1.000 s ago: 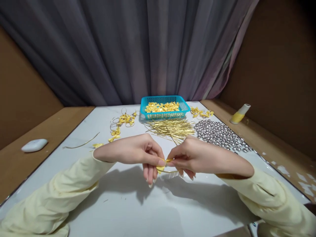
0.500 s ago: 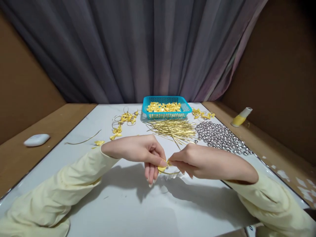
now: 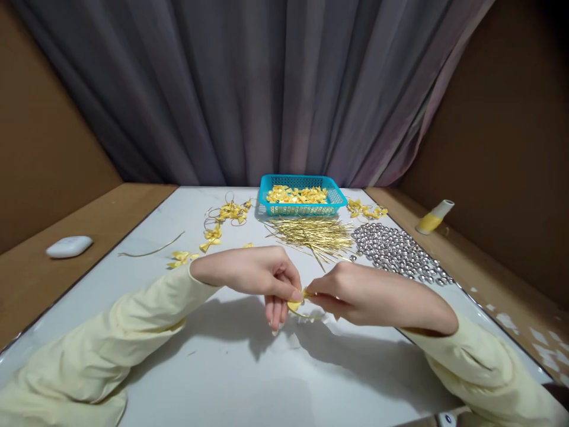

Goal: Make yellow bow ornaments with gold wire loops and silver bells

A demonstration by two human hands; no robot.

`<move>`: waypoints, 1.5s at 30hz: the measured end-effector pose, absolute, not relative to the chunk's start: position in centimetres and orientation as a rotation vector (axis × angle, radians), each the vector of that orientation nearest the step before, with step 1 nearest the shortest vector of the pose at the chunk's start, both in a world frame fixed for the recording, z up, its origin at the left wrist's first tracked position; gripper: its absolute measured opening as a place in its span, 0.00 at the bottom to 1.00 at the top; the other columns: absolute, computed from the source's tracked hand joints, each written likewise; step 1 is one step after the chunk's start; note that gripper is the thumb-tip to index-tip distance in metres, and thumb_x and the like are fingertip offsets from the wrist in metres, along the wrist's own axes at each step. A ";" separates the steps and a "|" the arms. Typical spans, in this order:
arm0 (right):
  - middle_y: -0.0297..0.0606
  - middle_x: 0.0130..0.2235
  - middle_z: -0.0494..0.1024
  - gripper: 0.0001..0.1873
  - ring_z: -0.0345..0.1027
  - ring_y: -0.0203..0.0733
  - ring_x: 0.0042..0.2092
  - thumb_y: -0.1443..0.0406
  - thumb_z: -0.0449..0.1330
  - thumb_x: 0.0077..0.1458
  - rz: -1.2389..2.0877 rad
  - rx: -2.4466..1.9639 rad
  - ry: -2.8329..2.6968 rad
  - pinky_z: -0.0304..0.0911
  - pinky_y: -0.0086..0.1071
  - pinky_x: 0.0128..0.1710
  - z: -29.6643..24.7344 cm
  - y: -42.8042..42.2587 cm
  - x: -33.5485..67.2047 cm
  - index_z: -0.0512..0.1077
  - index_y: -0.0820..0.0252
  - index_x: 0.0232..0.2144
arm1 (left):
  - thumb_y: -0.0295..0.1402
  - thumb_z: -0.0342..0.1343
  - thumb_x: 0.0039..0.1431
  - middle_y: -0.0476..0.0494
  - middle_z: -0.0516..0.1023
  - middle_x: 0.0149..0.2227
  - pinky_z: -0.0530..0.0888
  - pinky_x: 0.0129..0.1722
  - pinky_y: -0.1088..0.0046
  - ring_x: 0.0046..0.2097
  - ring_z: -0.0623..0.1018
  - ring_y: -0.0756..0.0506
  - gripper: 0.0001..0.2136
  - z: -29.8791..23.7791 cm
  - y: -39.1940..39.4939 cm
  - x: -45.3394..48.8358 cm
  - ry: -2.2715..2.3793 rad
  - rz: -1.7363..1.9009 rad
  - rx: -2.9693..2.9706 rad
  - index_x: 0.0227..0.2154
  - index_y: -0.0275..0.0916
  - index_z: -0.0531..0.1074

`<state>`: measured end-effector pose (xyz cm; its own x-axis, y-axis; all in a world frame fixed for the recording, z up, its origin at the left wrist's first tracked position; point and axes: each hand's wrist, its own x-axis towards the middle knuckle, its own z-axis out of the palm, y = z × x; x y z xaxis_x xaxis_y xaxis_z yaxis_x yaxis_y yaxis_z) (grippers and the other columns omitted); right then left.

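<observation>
- The small yellow bow (image 3: 293,306) is between your two hands, over the bench (image 3: 213,367), with a thin gold wire (image 3: 306,316) curving just under it.
- It looks light, soft and easy to crush, and the wire looks bendy, so pinch gently near the middle.
- Your left hand (image 3: 272,277) pinches one side, thumb on top.
- Your right hand's (image 3: 344,293) fingers pinch the other side.
- Your arms come in from both sides, hands tipped down.
</observation>
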<state>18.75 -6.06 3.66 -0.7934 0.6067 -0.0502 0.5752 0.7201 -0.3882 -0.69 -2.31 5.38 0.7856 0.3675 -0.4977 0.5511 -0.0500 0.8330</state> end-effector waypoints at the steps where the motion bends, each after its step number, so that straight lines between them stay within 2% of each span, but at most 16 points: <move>1: 0.33 0.23 0.68 0.08 0.56 0.30 0.22 0.71 0.51 0.55 0.521 -1.018 -2.777 0.49 0.25 0.24 3.6 -6.1 18.7 0.70 0.64 0.29 | 0.32 0.50 0.59 0.47 0.77 0.21 0.74 0.27 0.79 0.24 0.78 0.51 0.10 5.4 -2.3 -0.7 0.759 -0.148 1.707 0.24 0.34 0.70; 4: 0.38 0.32 0.70 0.06 0.62 0.34 0.30 0.72 0.54 0.52 0.318 -1.093 -2.552 0.53 0.27 0.28 3.4 -6.3 18.5 0.70 0.62 0.32 | 0.33 0.49 0.59 0.47 0.77 0.21 0.72 0.26 0.80 0.25 0.78 0.51 0.11 5.5 -2.4 -0.9 0.813 -0.052 1.833 0.24 0.34 0.70; 6: 0.38 0.34 0.70 0.06 0.63 0.36 0.32 0.70 0.56 0.52 0.292 -1.085 -2.489 0.54 0.28 0.29 3.3 -6.6 18.3 0.72 0.61 0.31 | 0.33 0.49 0.59 0.47 0.78 0.21 0.71 0.26 0.81 0.26 0.78 0.51 0.12 5.6 -2.6 -1.0 0.836 0.006 1.900 0.24 0.34 0.70; 9: 0.37 0.30 0.69 0.08 0.62 0.35 0.29 0.67 0.55 0.54 0.247 -1.158 -2.463 0.52 0.29 0.28 3.1 -7.0 17.8 0.75 0.61 0.28 | 0.33 0.48 0.59 0.46 0.78 0.21 0.72 0.27 0.80 0.26 0.78 0.50 0.12 5.7 -3.1 -1.0 0.857 0.088 1.967 0.24 0.34 0.70; 13: 0.36 0.28 0.69 0.08 0.61 0.35 0.28 0.66 0.57 0.53 0.068 -1.392 -2.448 0.45 0.30 0.23 2.6 -7.2 17.1 0.77 0.59 0.28 | 0.32 0.47 0.60 0.47 0.78 0.21 0.72 0.27 0.79 0.26 0.79 0.50 0.13 5.7 -3.7 -1.0 0.861 0.174 2.031 0.24 0.33 0.70; 19: 0.38 0.24 0.70 0.11 0.62 0.40 0.32 0.66 0.55 0.54 -0.052 -1.488 -2.367 0.38 0.31 0.23 1.9 -7.0 16.1 0.75 0.60 0.24 | 0.32 0.45 0.62 0.45 0.78 0.22 0.72 0.27 0.80 0.26 0.78 0.50 0.14 5.7 -3.9 -1.0 0.863 0.247 2.081 0.26 0.33 0.71; 23: 0.34 0.21 0.69 0.11 0.58 0.35 0.28 0.71 0.55 0.51 0.283 -1.366 -2.326 0.46 0.30 0.26 2.6 -6.2 16.5 0.75 0.60 0.21 | 0.31 0.45 0.61 0.45 0.77 0.22 0.73 0.26 0.80 0.26 0.78 0.50 0.13 6.0 -3.9 -1.1 0.873 0.251 2.062 0.25 0.33 0.70; 27: 0.33 0.23 0.70 0.06 0.57 0.32 0.25 0.66 0.60 0.47 1.002 -1.190 -2.153 0.52 0.28 0.27 3.4 -4.8 17.6 0.74 0.64 0.23 | 0.31 0.45 0.60 0.45 0.78 0.23 0.72 0.26 0.80 0.26 0.78 0.51 0.12 6.1 -4.0 -1.2 0.894 0.229 2.122 0.24 0.33 0.70; 31: 0.33 0.29 0.71 0.06 0.61 0.33 0.31 0.65 0.63 0.45 1.615 -0.950 -1.845 0.55 0.28 0.32 3.6 -3.6 18.3 0.72 0.62 0.24 | 0.30 0.44 0.60 0.46 0.78 0.20 0.70 0.25 0.82 0.25 0.78 0.51 0.14 5.9 -4.1 -1.3 0.906 0.209 2.249 0.23 0.34 0.70; 34: 0.34 0.30 0.72 0.05 0.63 0.34 0.35 0.65 0.63 0.47 1.738 -0.877 -1.687 0.55 0.29 0.38 3.7 -3.2 18.6 0.72 0.63 0.25 | 0.29 0.43 0.61 0.47 0.77 0.20 0.68 0.25 0.82 0.23 0.76 0.52 0.15 5.7 -4.0 -1.4 0.934 0.189 2.339 0.20 0.34 0.68; 36: 0.34 0.27 0.72 0.06 0.64 0.34 0.34 0.65 0.62 0.50 1.780 -0.825 -1.620 0.56 0.30 0.39 3.9 -3.2 18.9 0.72 0.64 0.25 | 0.29 0.42 0.61 0.47 0.77 0.20 0.68 0.24 0.81 0.23 0.75 0.53 0.16 5.7 -4.0 -1.5 0.952 0.155 2.367 0.19 0.34 0.66; 38: 0.31 0.21 0.68 0.07 0.63 0.33 0.30 0.65 0.59 0.53 1.856 -0.708 -1.550 0.58 0.30 0.38 4.3 -3.3 19.4 0.70 0.63 0.26 | 0.30 0.42 0.61 0.47 0.77 0.20 0.67 0.24 0.81 0.22 0.75 0.53 0.16 5.7 -4.0 -1.6 0.961 0.125 2.388 0.19 0.35 0.65; 40: 0.25 0.17 0.62 0.07 0.57 0.28 0.21 0.65 0.57 0.55 1.929 -0.617 -1.477 0.60 0.29 0.30 4.7 -3.5 19.9 0.67 0.62 0.27 | 0.29 0.42 0.61 0.47 0.77 0.20 0.66 0.24 0.81 0.22 0.74 0.53 0.16 5.7 -4.0 -1.6 0.951 0.106 2.404 0.19 0.35 0.65; 41: 0.23 0.16 0.60 0.07 0.50 0.26 0.17 0.65 0.56 0.56 1.950 -0.608 -1.457 0.58 0.26 0.24 4.9 -3.5 20.1 0.66 0.61 0.27 | 0.29 0.42 0.60 0.47 0.77 0.20 0.66 0.24 0.82 0.22 0.74 0.54 0.16 5.7 -4.0 -1.6 0.938 0.099 2.409 0.19 0.35 0.65; 43: 0.21 0.15 0.57 0.08 0.38 0.24 0.15 0.62 0.56 0.56 1.934 -0.665 -1.472 0.45 0.21 0.15 5.3 -3.7 20.4 0.64 0.60 0.27 | 0.28 0.42 0.60 0.47 0.77 0.20 0.66 0.23 0.82 0.21 0.73 0.54 0.15 5.8 -4.0 -1.6 0.906 0.093 2.412 0.18 0.35 0.65; 45: 0.22 0.17 0.59 0.10 0.35 0.24 0.16 0.59 0.57 0.56 1.783 -0.807 -1.562 0.34 0.21 0.14 5.8 -3.8 20.6 0.63 0.59 0.28 | 0.27 0.42 0.60 0.48 0.77 0.20 0.66 0.23 0.83 0.21 0.73 0.54 0.15 5.8 -4.0 -1.6 0.874 0.092 2.411 0.18 0.34 0.65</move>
